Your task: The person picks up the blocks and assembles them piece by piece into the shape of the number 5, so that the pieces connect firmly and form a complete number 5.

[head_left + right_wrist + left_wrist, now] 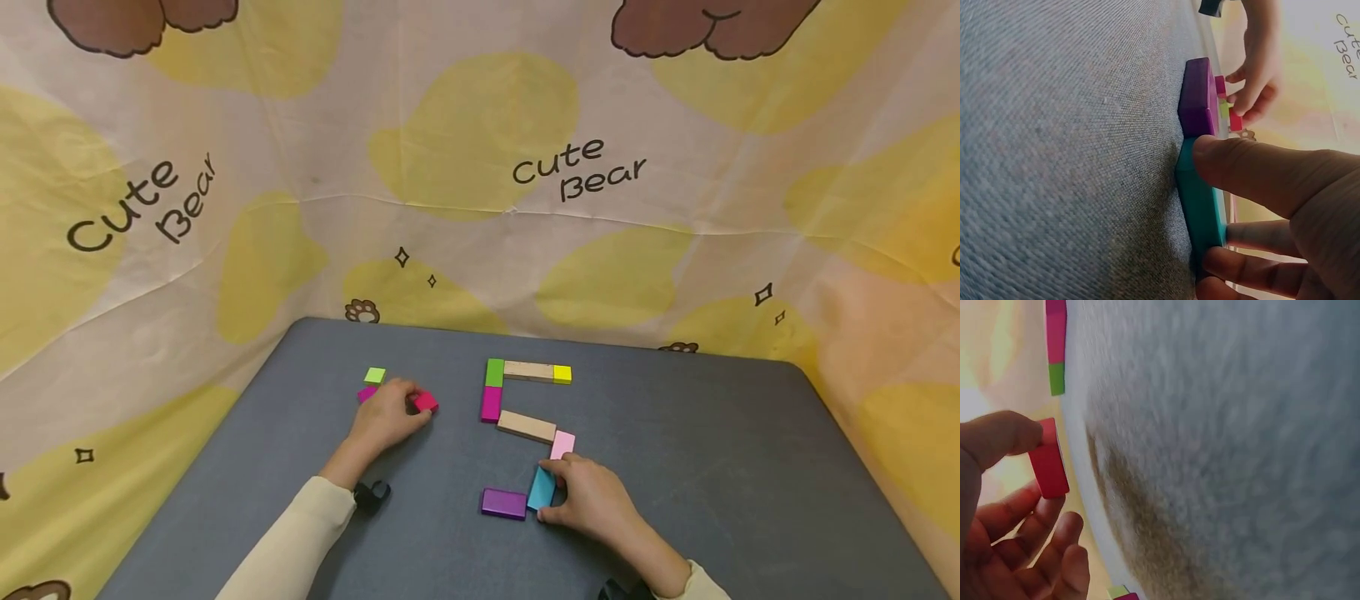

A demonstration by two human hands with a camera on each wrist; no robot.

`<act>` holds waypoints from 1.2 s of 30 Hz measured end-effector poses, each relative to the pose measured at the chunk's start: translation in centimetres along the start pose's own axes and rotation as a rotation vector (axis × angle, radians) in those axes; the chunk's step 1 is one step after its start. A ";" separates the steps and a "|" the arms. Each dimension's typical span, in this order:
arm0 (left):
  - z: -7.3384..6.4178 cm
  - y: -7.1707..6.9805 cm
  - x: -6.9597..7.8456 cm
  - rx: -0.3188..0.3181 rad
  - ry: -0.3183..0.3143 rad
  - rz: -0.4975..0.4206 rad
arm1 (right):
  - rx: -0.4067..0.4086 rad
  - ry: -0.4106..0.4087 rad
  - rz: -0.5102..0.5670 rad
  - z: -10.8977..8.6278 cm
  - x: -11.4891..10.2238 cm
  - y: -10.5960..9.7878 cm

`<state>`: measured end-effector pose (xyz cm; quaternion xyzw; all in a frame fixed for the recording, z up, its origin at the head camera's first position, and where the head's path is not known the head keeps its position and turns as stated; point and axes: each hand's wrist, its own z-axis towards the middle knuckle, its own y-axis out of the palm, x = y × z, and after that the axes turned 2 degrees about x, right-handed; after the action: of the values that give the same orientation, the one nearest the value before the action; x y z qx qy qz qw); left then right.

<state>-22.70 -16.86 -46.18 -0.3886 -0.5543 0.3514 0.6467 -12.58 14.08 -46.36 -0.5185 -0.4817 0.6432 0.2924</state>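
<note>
At the left of the row, my left hand [386,417] pinches a red block [1049,465] between thumb and fingertips. Just beyond that hand lie a light green block [375,376] and a magenta block [365,394] partly covered by the fingers. My right hand [597,500] grips a blue block [541,488] by its two ends, thumb at the near end. Its near end meets a purple block [503,503], lying flat to the left. A pink block [562,444] sits at the blue block's far end, beside the right fingertips.
Farther back, a green block [495,372], a magenta block [491,404], two wooden blocks [528,371] and a yellow block [562,375] continue the winding row. All lie on a grey table [712,467]. A printed cloth [465,167] hangs behind and beside it.
</note>
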 end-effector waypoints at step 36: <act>-7.0 2.2 4.1 -0.119 0.397 -0.097 | 0.010 -0.019 -0.045 0.0 -0.2 0.0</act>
<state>-15.23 -13.06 -46.90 -0.4606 -0.4537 0.2030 0.7354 -12.53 13.88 -46.23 -0.4999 -0.4928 0.6438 0.3045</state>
